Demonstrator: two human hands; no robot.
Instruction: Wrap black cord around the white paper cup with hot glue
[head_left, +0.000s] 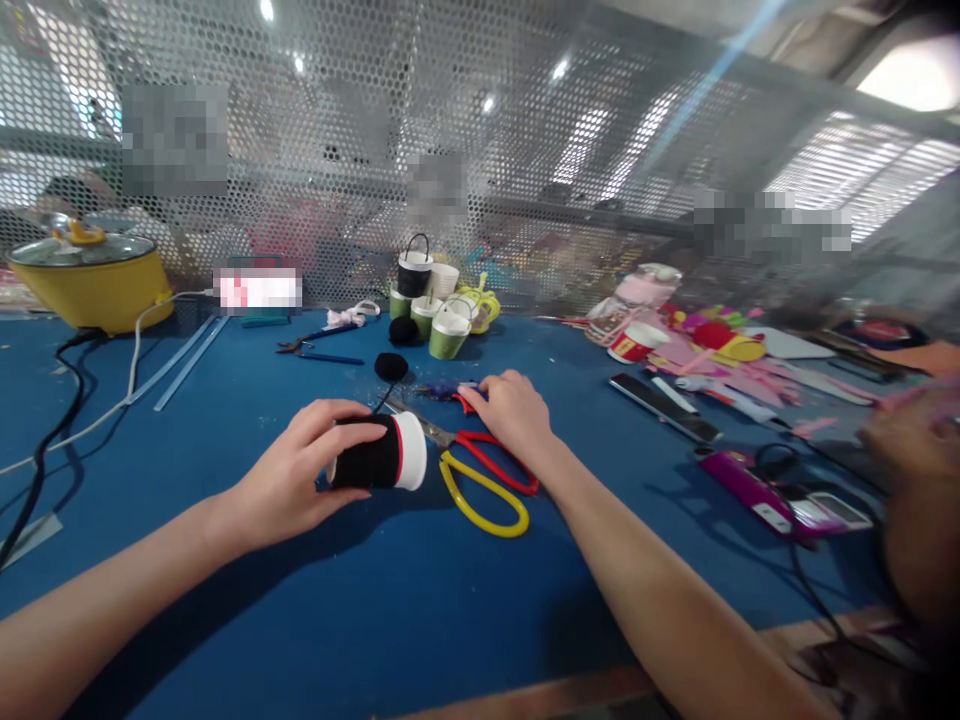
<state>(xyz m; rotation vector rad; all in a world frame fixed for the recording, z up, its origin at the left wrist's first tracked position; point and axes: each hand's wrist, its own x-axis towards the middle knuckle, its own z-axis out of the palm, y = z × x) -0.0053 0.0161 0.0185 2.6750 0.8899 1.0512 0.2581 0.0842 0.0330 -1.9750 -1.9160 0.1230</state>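
scissors blades partly under right hand, blurry arm cut off at right edge, cup bottom hidden in left hand

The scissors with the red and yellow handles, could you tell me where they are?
The scissors lie on the blue table at centre, under the right hand, just right of the black cup.

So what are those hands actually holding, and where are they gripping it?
The left hand grips a black-wrapped paper cup, lying sideways, around its body. The right hand rests on the scissors, gripping nothing visibly.
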